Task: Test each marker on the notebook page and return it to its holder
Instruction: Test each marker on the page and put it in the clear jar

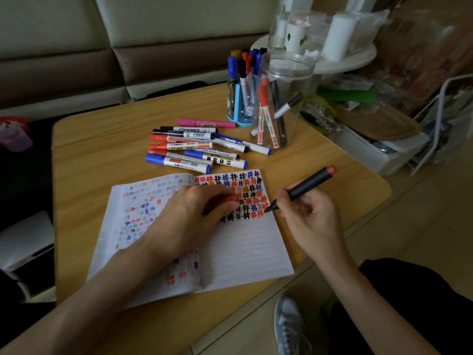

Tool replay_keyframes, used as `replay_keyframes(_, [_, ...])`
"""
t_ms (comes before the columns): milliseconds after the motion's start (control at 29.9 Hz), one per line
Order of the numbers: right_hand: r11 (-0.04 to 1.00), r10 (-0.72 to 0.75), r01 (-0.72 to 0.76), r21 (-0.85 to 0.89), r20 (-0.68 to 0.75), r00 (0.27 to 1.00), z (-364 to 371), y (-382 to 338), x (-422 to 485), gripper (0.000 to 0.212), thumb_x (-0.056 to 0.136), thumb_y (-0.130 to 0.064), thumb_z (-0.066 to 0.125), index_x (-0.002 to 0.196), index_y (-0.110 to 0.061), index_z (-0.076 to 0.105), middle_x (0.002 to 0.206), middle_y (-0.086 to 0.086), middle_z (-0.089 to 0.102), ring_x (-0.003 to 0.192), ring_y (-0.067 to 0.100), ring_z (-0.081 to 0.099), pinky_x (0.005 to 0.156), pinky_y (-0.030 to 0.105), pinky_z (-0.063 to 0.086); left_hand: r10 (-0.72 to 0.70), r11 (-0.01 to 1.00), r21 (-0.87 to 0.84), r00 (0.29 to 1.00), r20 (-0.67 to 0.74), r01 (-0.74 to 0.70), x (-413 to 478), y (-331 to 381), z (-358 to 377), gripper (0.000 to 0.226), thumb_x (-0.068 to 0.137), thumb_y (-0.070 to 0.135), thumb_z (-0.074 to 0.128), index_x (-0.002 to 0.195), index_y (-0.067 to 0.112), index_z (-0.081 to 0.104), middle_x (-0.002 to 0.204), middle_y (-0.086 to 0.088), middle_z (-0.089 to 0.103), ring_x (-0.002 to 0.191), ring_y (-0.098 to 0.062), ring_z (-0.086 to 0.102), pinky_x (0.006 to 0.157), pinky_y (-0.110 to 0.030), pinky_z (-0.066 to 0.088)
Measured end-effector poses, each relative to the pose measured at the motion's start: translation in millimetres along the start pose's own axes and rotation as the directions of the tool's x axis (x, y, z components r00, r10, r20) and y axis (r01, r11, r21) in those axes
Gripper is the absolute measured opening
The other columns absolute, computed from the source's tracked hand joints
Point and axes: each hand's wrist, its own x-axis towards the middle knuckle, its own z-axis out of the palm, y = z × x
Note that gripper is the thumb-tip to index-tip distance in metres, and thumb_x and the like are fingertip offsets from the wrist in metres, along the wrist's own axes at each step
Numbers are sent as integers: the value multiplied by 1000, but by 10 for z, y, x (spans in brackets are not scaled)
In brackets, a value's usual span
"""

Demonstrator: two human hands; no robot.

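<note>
An open lined notebook (245, 252) lies on the wooden table, its right page filled at the top with red, blue and black hash marks. My right hand (309, 216) grips a black marker with a red end (307, 187), tip touching the page's right edge by the marks. My left hand (194, 216) rests on the notebook, fingers closed around a red marker cap (225, 201). Several capped markers (194, 149) lie in a pile behind the notebook. A clear plastic jar (284, 98) holds a few markers. A blue holder (239, 103) stands packed with several more.
A pink marker (206, 122) lies beside the blue holder. A white round stand with bottles (332, 62) rises behind the jar. White bins and a rack with clutter (384, 149) sit right of the table. My shoe (289, 326) is on the floor below.
</note>
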Motion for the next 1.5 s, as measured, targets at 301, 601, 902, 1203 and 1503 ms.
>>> replay_keyframes(301, [992,70,-70,103,6,998,-11,0,16,5,95,-13,71,91,-14,69,68,-10,70,60,1,64,56,13,48,-4,1000,-12,1000,-6,4,-10,-9,-16,35,95,46,59,119,25,73,101,23,67,89,19,59,77,-1,42])
replay_keyframes(601, [994,79,-76,76,-39,996,-27,21,28,4,94,-14,71,94,-17,69,74,1,70,64,8,65,57,16,51,-14,1000,-15,1000,6,14,-18,-5,-26,37,93,46,62,122,25,72,103,22,66,89,19,58,78,0,42])
replay_keyframes(902, [999,1,-1,32,12,1000,-3,0,4,8,94,-13,71,88,-17,68,70,-4,69,59,4,60,56,14,48,-17,1000,-22,1000,-15,16,-25,-8,-22,35,93,44,63,120,25,72,98,25,63,89,20,58,76,1,42])
replay_keyframes(1203, [998,47,-47,40,-15,999,-1,-42,9,10,96,-12,69,90,-21,67,72,0,68,65,4,64,62,16,53,1,1000,3,999,-35,-1,-21,-17,-9,30,97,32,64,125,22,70,110,15,69,91,7,62,79,-3,45])
replay_keyframes(1503, [951,246,-225,213,-76,966,-37,-113,68,3,97,-19,70,98,-16,71,70,-7,70,65,1,64,62,16,51,-15,994,-106,1000,-13,14,-8,-3,-37,33,86,44,70,115,29,73,100,23,72,95,13,65,80,-4,48])
